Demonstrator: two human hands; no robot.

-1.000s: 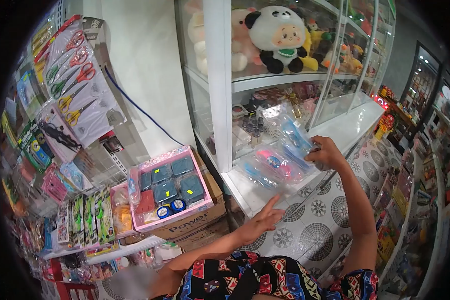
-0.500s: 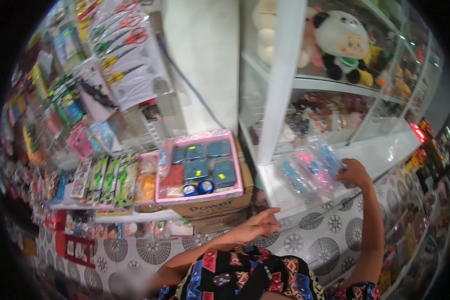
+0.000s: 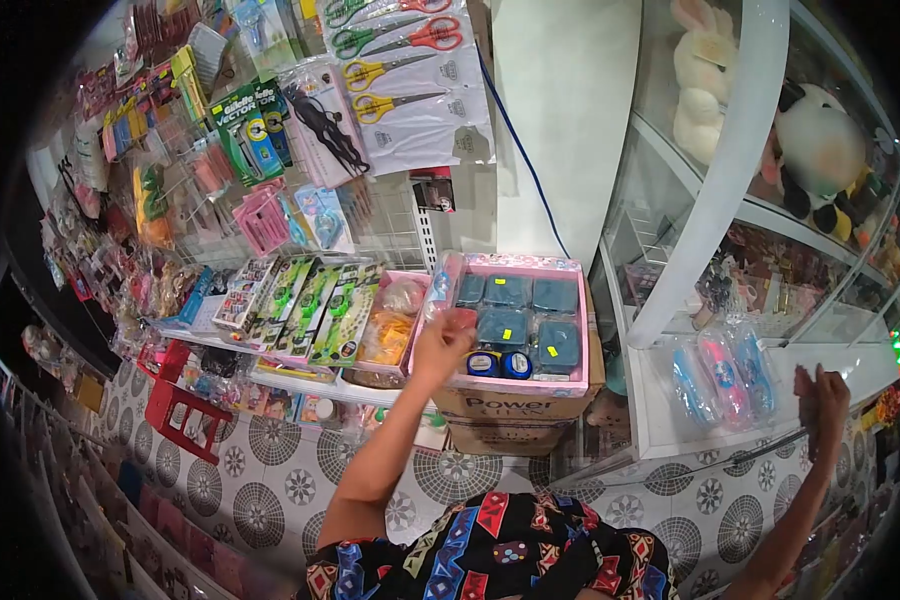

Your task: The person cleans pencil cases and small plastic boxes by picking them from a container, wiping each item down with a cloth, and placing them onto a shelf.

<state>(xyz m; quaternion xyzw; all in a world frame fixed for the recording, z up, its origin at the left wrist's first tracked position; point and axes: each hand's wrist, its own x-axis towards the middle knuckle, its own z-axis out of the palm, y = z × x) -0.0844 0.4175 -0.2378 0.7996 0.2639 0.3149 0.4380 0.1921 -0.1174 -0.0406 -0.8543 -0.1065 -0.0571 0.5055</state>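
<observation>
My left hand [image 3: 440, 350] reaches into the left side of a pink box [image 3: 526, 264]. Its fingers are closed at a red packet [image 3: 460, 317], which they mostly cover. Beside them lies a clear-wrapped roll [image 3: 444, 283]. Several dark blue-grey wrapped cases [image 3: 505, 327] fill the box, along with two small round blue items [image 3: 516, 365]. My right hand [image 3: 823, 405] is raised over the right end of the white ledge, fingers apart and nothing visible in them. To its left rest clear-wrapped packages, two blue [image 3: 692, 380] and one pink [image 3: 724, 378].
A cardboard box [image 3: 515, 410] supports the pink box. Green-and-black packs [image 3: 310, 305] line the shelf at left, and scissors [image 3: 400, 70] hang above. A glass case with plush toys [image 3: 820, 140] stands at right. A red plastic frame [image 3: 185, 410] is low at left.
My left hand has moved up into the pink box. My right hand has come away from the wrapped packages, which now lie side by side. The view has swung left.
</observation>
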